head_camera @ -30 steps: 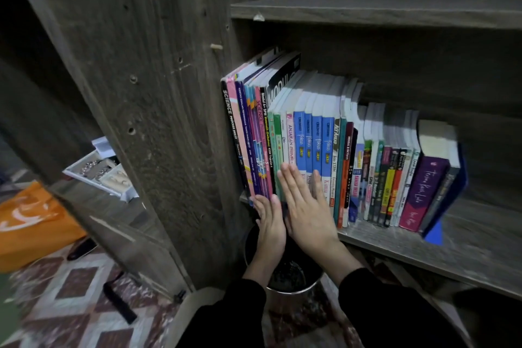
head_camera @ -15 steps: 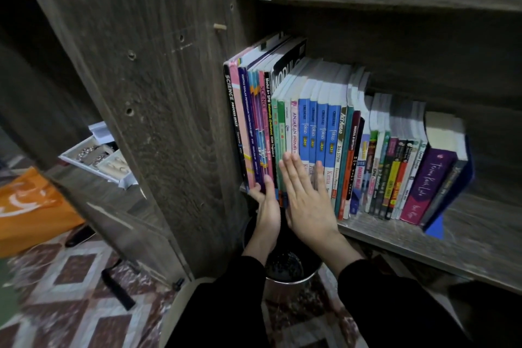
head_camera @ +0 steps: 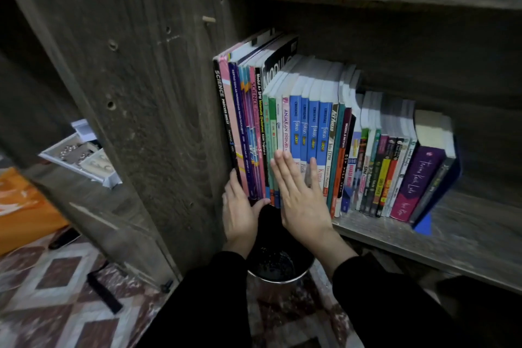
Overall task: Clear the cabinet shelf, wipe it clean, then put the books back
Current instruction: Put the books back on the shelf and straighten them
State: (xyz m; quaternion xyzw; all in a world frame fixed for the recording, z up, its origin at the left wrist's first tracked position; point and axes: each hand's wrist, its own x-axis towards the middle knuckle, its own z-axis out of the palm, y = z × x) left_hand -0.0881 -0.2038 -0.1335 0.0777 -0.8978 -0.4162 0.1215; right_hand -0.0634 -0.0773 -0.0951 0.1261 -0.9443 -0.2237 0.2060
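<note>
Upright books (head_camera: 324, 135) on shelf (head_camera: 457, 234)

Pretty sure this is someone's home, maybe a bedroom or study corner. Dark wood cabinet (head_camera: 158, 93), its shelf (head_camera: 452, 240) crammed with school books (head_camera: 310, 127) plus a few novels (head_camera: 418, 178). Patterned floor (head_camera: 56, 277) on the left, a white tray (head_camera: 84, 161) of trinkets, an orange bag (head_camera: 22, 206), and a little bin (head_camera: 279, 265) near the cabinet's foot.
</note>
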